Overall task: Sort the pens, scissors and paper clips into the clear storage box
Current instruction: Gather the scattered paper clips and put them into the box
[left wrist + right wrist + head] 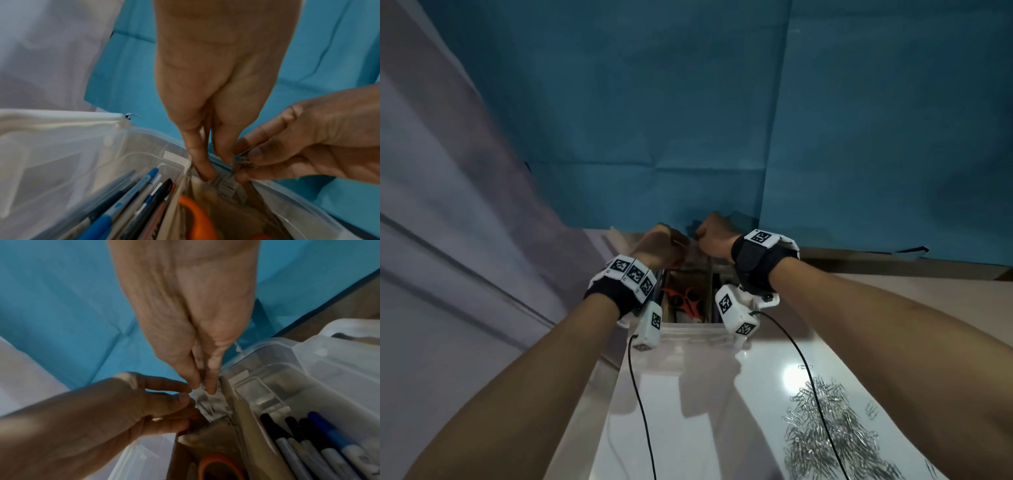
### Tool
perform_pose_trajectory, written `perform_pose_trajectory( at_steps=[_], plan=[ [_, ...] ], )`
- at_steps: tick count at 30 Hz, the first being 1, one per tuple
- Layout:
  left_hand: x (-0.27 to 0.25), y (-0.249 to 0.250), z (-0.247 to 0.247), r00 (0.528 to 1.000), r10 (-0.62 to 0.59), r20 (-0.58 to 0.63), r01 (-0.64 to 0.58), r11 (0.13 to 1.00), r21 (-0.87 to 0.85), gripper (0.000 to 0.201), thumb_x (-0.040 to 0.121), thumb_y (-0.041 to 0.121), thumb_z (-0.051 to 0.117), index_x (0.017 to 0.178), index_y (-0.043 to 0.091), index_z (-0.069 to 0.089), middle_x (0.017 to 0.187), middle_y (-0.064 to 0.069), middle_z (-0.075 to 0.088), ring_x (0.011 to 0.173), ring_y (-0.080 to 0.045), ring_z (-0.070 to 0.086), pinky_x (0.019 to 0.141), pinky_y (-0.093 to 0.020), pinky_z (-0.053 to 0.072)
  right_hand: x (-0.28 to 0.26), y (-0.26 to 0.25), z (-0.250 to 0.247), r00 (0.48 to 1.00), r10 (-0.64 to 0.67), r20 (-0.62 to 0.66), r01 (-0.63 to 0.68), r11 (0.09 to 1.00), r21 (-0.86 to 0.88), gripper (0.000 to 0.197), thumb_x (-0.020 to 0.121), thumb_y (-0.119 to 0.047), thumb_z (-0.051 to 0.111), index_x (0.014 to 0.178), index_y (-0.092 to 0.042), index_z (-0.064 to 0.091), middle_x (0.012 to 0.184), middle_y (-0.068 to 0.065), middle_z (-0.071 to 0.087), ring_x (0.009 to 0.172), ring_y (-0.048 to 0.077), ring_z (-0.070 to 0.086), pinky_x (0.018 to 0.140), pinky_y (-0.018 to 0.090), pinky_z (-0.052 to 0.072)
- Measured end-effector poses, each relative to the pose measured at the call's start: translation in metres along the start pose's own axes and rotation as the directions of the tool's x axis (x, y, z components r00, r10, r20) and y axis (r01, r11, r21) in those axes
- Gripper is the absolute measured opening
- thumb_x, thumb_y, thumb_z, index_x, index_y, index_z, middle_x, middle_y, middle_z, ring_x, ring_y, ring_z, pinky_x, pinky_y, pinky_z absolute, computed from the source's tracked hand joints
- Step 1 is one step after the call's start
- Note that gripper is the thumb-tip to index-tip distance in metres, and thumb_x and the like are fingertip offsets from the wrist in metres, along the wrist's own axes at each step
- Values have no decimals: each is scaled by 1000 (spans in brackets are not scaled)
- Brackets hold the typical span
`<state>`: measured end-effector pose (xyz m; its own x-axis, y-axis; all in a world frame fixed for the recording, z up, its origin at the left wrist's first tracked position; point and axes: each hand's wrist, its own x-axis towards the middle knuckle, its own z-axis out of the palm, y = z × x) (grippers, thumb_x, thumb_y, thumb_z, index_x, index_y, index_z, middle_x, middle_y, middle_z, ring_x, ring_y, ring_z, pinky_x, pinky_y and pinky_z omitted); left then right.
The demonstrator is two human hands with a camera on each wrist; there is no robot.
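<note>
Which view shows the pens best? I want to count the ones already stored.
The left wrist view: the pens lie side by side in one compartment of the clear storage box, caps visible. The right wrist view shows some pens cropped at the corner. In the head view the wrists hide them.

Both hands (667,247) (715,240) fingertip-pinched, touching, arms outstretched

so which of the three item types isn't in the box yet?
The paper clips: a loose heap on the white table, near the right forearm. Pens and orange scissors already sit in compartments.
</note>
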<state>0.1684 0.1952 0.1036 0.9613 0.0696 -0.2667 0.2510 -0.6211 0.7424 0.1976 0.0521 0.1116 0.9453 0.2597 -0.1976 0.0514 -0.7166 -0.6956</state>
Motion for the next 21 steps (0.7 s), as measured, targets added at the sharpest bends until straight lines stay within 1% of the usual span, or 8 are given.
perform_pose_trajectory(
  at_steps=[3,5,8,10,12,14,19,21],
  plan=[
    [3,4,3,1000,10,16,-12,996,93,29,94,-7,52,102,9,75,104,-14,73,86,-31,74,77,-47,63,-3,8,-4,1000,-12,-18,12,1000,3,23,89,-4,59,107,0,74,111,17,72,108,29,66,94,37,54],
    [2,8,6,999,35,2,-34,987,158,31,96,-7,48,97,9,75,105,-14,71,84,-32,74,74,-46,64,-9,13,-10,999,-38,-38,38,999,10,23,87,-1,59,103,-1,76,109,16,73,106,27,67,94,35,53],
    [-4,21,15,992,112,-51,-92,954,285,25,92,-8,54,98,1,77,104,-22,74,92,-34,74,84,-41,61,-22,23,-27,995,-88,-46,89,996,31,22,84,2,63,98,-4,78,104,12,75,100,26,69,89,28,54],
    [-6,32,22,984,154,-90,-108,915,389,23,87,-6,61,100,2,78,101,-21,75,97,-33,73,83,-31,57,-37,34,-44,995,-103,1,103,990,99,18,80,5,64,89,-1,78,91,16,76,88,29,73,85,36,59],
    [-4,38,31,977,188,-103,-118,871,477,18,83,-3,68,94,6,79,98,-21,75,95,-34,72,82,-35,57,-55,53,-65,994,-91,55,78,975,207,12,80,6,65,86,4,75,83,23,74,79,33,75,79,47,62],
    [-4,36,38,977,176,-120,-85,841,534,13,82,3,72,92,9,79,100,-21,74,95,-38,71,84,-41,58,-74,76,-87,997,-62,51,46,963,265,9,83,8,63,86,8,72,81,28,72,75,34,75,76,49,62],
    [-5,37,42,983,42,-181,77,796,600,27,90,4,62,116,0,71,122,-27,65,113,-44,63,96,-49,53,-118,141,-120,997,74,16,-76,952,296,13,93,5,59,97,12,69,86,29,71,67,31,70,64,33,63],
    [-16,52,46,982,26,-186,91,800,593,30,88,5,64,118,3,71,125,-24,64,115,-42,62,97,-49,53,-131,175,-116,992,117,52,-126,963,239,13,93,4,59,92,5,72,82,23,74,67,29,72,67,37,63]
  ],
)
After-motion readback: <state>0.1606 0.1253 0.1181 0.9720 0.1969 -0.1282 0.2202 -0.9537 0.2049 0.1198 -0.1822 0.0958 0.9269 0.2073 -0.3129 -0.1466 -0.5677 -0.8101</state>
